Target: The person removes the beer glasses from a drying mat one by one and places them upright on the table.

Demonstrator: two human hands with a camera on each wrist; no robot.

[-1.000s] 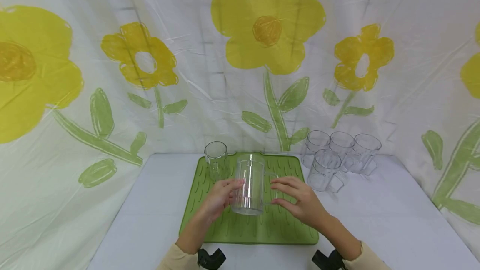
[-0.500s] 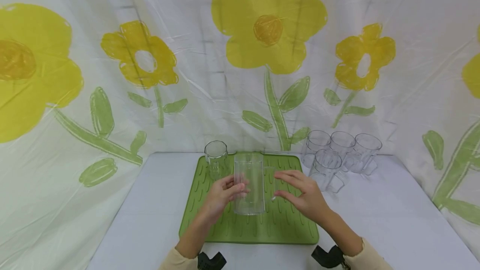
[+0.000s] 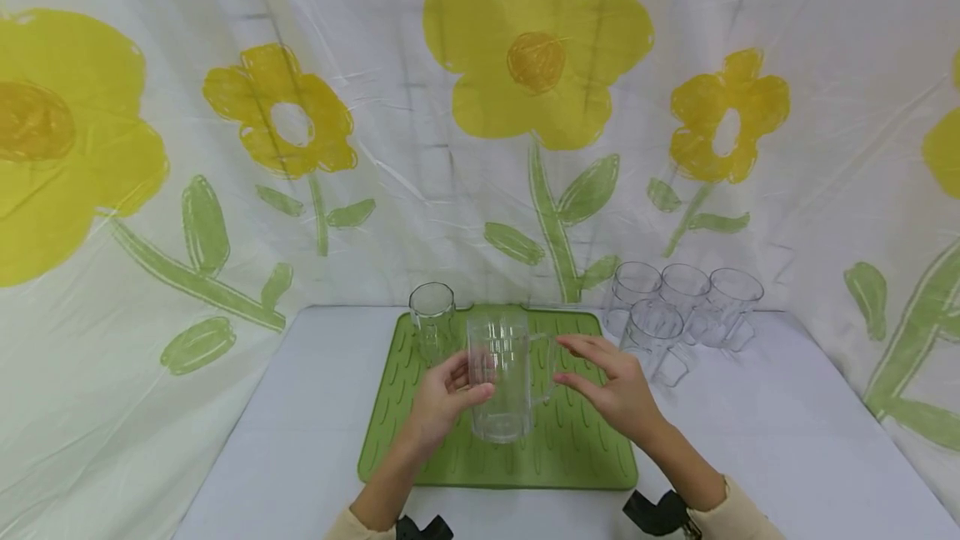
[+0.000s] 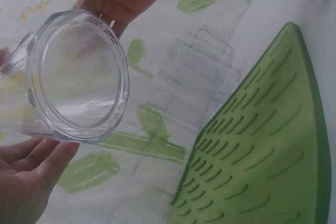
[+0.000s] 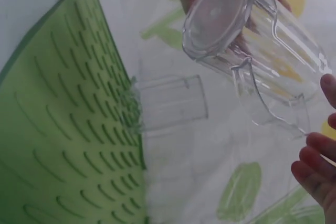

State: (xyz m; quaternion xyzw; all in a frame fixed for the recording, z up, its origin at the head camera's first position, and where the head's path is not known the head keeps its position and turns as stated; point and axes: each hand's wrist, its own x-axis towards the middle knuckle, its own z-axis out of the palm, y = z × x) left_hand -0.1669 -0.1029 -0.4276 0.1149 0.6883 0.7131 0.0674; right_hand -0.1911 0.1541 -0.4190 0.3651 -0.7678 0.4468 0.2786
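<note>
A clear glass mug [image 3: 501,373] hangs over the green mat [image 3: 570,457] in the head view, its handle [image 3: 543,390] pointing right. My left hand [image 3: 438,398] grips its left side, the thumb in front and the fingers behind the clear wall. At the right, my right hand [image 3: 611,377] has its thumb and fingers spread apart, fingertips right at the handle's outer edge. The underside of the mug [image 4: 79,77] faces the camera in the left wrist view. In the right wrist view, a fingertip [image 5: 317,142] meets the lower tip of the handle [image 5: 257,98].
Another clear mug [image 3: 432,327] stands upright on the mat's back left corner. Several more clear mugs [image 3: 652,340] stand close together on the white table [image 3: 750,423], right of the mat. A flower-printed curtain [image 3: 405,215] hangs behind.
The mug has turned and tilted slightly, its base now a little lower in the head view. My left thumb sits lower on it. My right hand has shifted slightly right.
</note>
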